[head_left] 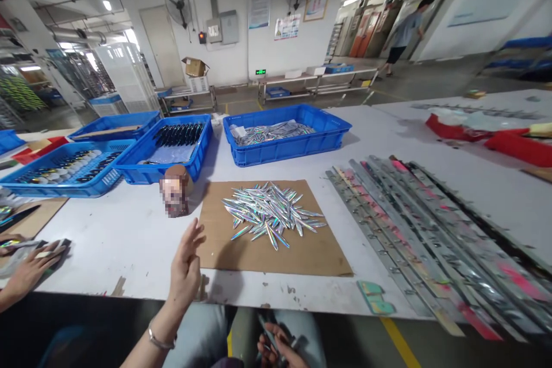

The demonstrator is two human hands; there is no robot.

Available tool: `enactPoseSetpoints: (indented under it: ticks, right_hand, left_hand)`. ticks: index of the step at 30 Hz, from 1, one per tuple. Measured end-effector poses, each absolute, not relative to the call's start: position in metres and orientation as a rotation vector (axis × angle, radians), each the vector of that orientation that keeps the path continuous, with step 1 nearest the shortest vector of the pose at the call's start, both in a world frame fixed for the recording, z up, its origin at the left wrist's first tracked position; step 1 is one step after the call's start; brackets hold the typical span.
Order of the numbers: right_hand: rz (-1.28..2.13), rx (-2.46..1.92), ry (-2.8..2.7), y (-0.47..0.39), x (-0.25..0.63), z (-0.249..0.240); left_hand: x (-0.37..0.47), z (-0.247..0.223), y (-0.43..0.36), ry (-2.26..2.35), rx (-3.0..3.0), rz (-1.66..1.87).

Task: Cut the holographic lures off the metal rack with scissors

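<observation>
My left hand is raised above the table's near edge, fingers spread, holding nothing, just left of a brown cardboard sheet. On that sheet lies a pile of several shiny holographic lure-shaped pieces. My right hand is down in my lap below the table edge, fingers curled around a thin shiny piece. A small blurred cylindrical container stands just beyond my left hand.
Blue crates line the far side of the white table. Long metal strips lie fanned at right. Another person's hand works at far left. Red trays sit far right. A person walks in the background.
</observation>
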State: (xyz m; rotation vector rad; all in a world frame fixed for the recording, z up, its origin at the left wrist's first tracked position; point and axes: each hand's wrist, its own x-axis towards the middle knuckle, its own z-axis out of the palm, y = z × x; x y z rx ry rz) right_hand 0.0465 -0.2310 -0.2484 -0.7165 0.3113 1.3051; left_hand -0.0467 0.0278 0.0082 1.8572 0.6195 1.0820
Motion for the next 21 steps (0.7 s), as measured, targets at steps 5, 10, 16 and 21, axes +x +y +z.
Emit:
enactPoseSetpoints:
  ticks: [5, 10, 16, 21]
  right_hand:
    - [1.318, -0.703, 0.331, -0.237, 0.047, -0.240]
    - [1.333, -0.684, 0.332, -0.241, 0.048, -0.223]
    - [1.206, -0.762, 0.361, -0.238, 0.040, -0.216]
    - [1.126, -0.968, 0.285, -0.240, 0.032, -0.223]
  left_hand:
    - [-0.059, 0.003, 0.042, 0.645, 2.117, 1.107]
    - [-0.061, -0.042, 0.050, 0.674, 2.230, 0.944]
    - [-0.057, -0.045, 0.050, 0.576, 2.346, 1.042]
    - [-0.066, -0.010, 0.041, 0.456, 2.462, 1.220]
